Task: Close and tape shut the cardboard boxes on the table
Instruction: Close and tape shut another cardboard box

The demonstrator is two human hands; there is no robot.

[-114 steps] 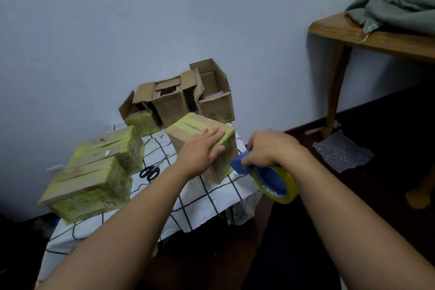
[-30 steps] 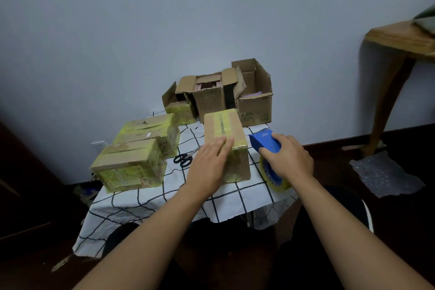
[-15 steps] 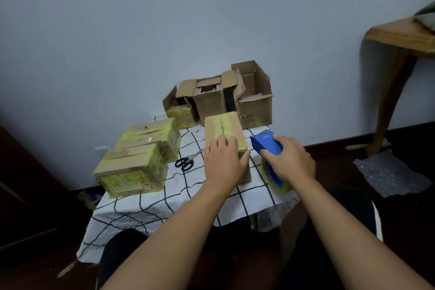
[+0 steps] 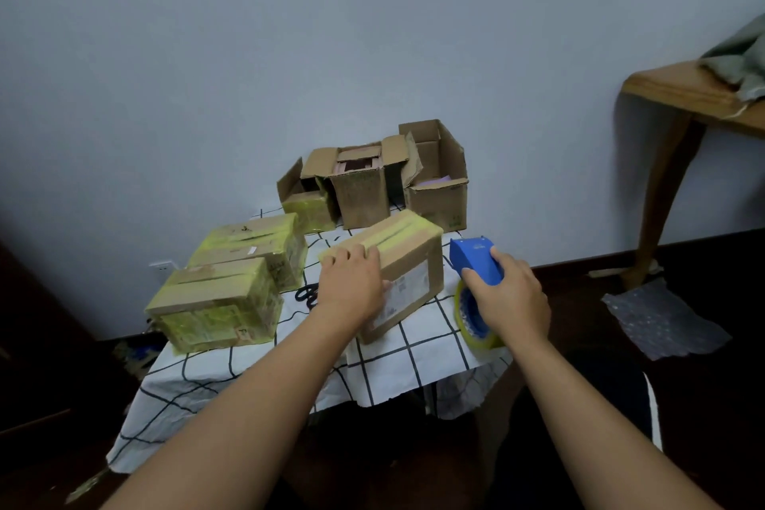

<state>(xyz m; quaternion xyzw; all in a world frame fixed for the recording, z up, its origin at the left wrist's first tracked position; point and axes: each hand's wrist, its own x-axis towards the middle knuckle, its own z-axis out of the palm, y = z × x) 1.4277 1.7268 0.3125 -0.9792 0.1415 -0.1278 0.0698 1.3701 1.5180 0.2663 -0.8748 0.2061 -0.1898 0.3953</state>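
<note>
The taped box (image 4: 395,267) had turned askew at frame centre, the left hand (image 4: 352,288) gripping its near corner. The right hand (image 4: 511,294) clasped the tape dispenser (image 4: 476,273); probably another seam was next.

Bare checked tablecloth (image 4: 418,360) lies along the table's near edge and right corner. Two taped boxes (image 4: 232,282) block the left edge; three open boxes (image 4: 372,182) line the far edge; scissors (image 4: 307,294) occupy the gap between.
</note>
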